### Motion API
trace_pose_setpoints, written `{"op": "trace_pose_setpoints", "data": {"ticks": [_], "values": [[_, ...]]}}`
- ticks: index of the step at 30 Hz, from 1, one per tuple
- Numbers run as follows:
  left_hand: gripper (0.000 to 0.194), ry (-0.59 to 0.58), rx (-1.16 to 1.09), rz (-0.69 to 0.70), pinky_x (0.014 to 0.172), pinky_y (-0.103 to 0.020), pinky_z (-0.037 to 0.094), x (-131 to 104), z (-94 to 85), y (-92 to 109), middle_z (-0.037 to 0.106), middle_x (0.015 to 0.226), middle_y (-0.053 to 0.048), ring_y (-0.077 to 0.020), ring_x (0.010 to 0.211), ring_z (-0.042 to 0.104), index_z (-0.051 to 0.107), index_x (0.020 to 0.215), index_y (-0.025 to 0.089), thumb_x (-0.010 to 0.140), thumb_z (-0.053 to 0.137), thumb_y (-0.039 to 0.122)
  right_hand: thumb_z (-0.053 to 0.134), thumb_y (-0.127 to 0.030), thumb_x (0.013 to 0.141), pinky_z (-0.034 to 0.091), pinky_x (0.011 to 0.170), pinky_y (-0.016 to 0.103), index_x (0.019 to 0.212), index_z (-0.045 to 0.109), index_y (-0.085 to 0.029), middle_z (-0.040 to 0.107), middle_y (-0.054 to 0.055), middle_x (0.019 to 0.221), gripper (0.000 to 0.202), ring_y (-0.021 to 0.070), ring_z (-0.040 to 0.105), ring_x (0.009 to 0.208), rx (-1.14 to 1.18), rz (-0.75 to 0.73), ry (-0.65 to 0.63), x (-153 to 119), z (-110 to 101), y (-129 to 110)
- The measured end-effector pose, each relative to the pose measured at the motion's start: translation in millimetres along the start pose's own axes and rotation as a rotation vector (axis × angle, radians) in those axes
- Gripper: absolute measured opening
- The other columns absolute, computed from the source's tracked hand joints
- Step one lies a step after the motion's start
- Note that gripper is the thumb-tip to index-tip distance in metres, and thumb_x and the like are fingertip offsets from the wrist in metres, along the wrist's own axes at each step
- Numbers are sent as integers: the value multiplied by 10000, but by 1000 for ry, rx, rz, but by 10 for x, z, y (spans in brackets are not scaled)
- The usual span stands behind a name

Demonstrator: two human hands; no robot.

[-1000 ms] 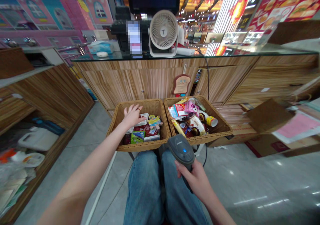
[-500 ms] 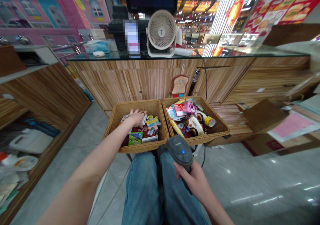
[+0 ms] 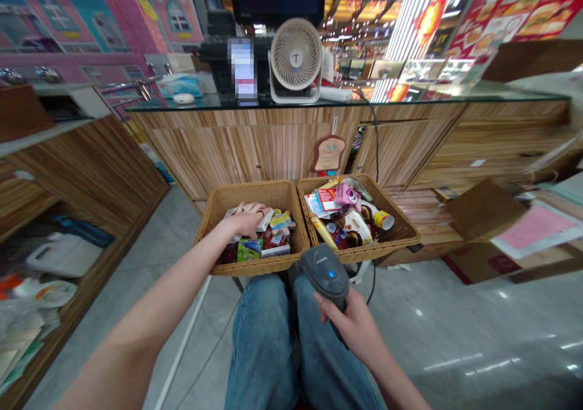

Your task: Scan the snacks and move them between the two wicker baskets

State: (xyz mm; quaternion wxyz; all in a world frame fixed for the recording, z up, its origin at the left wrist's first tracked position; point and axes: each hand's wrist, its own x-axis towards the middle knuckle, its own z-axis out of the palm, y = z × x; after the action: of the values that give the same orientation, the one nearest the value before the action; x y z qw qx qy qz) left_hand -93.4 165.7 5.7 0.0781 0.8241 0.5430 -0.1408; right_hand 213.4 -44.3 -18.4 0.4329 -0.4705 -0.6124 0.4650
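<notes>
My left hand is down in the left wicker basket, its fingers bent over a small white box with the thumb on the near side. Around it lie a green packet, dark red packets and a yellow-and-blue item. In my right hand is a dark grey barcode scanner with a blue light on, held above my lap and angled toward the baskets. The palm hides part of the basket's contents.
A second wicker basket with mixed snack packets touches the first on its right. Behind them stands a wooden counter carrying a fan and a monitor. An opened cardboard box sits right; shelves rise left.
My left hand has turned and its thumb has come down, so more of the white box shows beside it. The scanner stays in my right hand, nearly still.
</notes>
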Motion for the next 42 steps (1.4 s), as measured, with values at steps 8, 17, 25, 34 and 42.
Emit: {"op": "trace_pose_setpoints", "data": {"ticks": [8,17,25,34,42], "values": [[1391,-92,-71,-30,1246,-736,69,272,-110,-32,194,1764,-136,-430,1631,99,60,1699,302,581,874,449,662,-463,951,530,574,258,808,604,-215,663,9,643,292,194,666,565,-34,-14,-15,-8,13,-56],[1222,-54,-65,-47,1227,-752,137,240,-156,54,452,1636,-189,-428,1547,342,349,1613,297,544,925,430,658,-479,947,541,559,253,774,588,-224,654,13,647,316,193,668,567,-30,4,5,-13,-53,-70],[1026,559,-189,95,1305,-630,59,-289,-107,343,461,1639,-135,-360,1581,300,348,1591,273,724,879,414,668,-482,963,546,579,268,830,623,-214,679,21,663,302,203,672,582,-7,-2,-25,-11,11,-19],[930,715,-175,123,1327,-559,66,-388,175,564,423,1680,-93,-297,1605,269,289,1621,276,830,776,234,663,-489,975,549,562,274,1013,691,-190,699,8,662,303,209,665,554,-89,-5,-5,-16,33,-34],[977,690,-162,114,1323,-577,66,-414,190,576,395,1697,-87,-296,1622,231,240,1651,301,833,765,203,627,-299,904,577,766,324,1075,717,-167,817,80,937,234,291,772,865,-248,-47,-55,47,92,-54]]}}
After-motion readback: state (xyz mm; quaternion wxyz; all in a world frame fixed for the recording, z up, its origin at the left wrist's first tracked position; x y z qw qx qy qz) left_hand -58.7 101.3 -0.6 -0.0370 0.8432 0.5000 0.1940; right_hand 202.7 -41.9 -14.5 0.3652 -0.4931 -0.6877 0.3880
